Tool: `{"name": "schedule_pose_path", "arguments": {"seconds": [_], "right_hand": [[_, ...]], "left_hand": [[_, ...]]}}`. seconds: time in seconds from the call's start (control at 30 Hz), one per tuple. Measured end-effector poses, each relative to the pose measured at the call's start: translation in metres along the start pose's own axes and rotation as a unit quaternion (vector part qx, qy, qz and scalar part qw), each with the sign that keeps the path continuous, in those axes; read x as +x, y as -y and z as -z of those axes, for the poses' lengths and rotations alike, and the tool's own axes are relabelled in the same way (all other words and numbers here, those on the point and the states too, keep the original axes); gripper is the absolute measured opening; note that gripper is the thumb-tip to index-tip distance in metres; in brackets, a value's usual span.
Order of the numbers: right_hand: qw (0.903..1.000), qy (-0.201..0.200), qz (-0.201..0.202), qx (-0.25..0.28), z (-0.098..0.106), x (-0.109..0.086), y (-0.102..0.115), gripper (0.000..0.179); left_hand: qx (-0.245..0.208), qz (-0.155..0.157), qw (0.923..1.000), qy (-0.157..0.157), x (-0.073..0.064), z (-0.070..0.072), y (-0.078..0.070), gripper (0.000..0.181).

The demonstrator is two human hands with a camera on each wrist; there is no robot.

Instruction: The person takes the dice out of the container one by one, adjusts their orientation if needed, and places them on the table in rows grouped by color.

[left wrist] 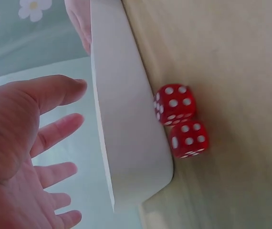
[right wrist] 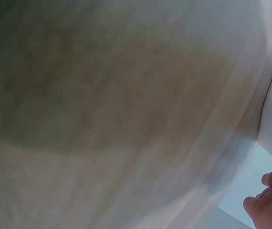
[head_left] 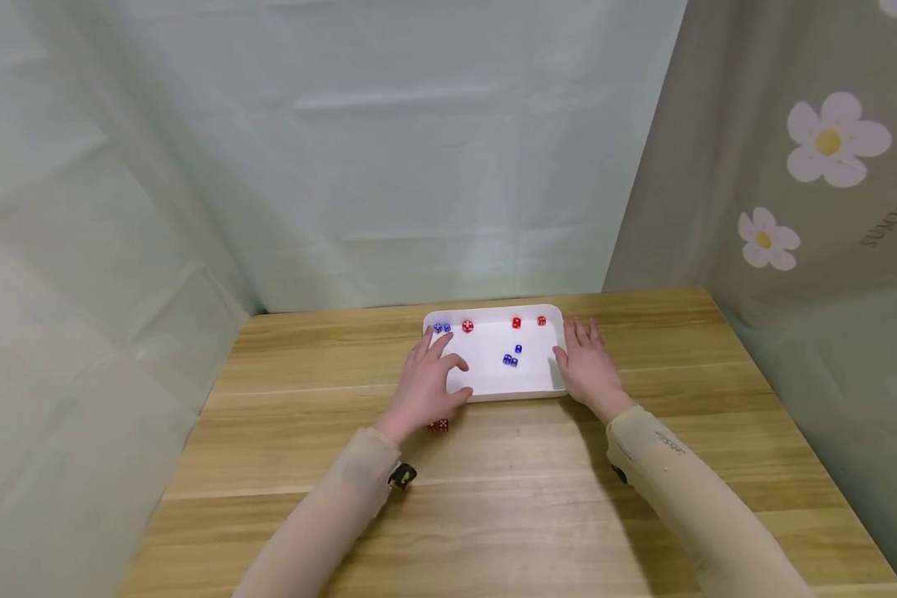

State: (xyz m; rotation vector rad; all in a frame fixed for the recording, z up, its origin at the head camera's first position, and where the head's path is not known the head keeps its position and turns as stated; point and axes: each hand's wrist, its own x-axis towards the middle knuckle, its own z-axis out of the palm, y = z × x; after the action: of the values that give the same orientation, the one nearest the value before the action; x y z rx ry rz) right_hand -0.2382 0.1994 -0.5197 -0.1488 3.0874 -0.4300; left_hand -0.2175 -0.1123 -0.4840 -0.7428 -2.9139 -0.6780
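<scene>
Left hand (head_left: pixel 424 384), fingers spread and relaxed, rests over the left edge of a white tray (head_left: pixel 526 386) at frame centre. Right hand (head_left: pixel 586 363) lies flat against its right edge. Blue and red dice sit inside; two red dice (left wrist: pixel 181 120) lie on the desk (head_left: pixel 508 498) touching its near corner.

Flowered curtain (head_left: pixel 807 191) on the right carries grey print reading "SUMME", cut off at the frame edge. Small dark marking on the right sleeve (head_left: pixel 669 443), too small to read.
</scene>
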Motion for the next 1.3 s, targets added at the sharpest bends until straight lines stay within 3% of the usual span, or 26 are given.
{"name": "schedule_pose_path", "arguments": {"seconds": [0.7, 1.03, 1.3], "right_hand": [[1.0, -0.008, -0.002, 0.005, 0.001, -0.003, 0.003, 0.067], [0.9999, -0.009, 0.0, 0.005, 0.001, -0.004, 0.002, 0.068], [0.9999, -0.007, -0.004, 0.009, 0.0, -0.004, 0.002, 0.068]], "left_hand": [[0.022, 0.076, 0.9968, -0.003, 0.047, 0.003, 0.005, 0.036], [0.064, 0.109, 0.9919, 0.01, 0.068, -0.004, 0.004, 0.034], [0.096, 0.118, 0.9883, 0.006, 0.078, -0.009, 0.003, 0.039]]}}
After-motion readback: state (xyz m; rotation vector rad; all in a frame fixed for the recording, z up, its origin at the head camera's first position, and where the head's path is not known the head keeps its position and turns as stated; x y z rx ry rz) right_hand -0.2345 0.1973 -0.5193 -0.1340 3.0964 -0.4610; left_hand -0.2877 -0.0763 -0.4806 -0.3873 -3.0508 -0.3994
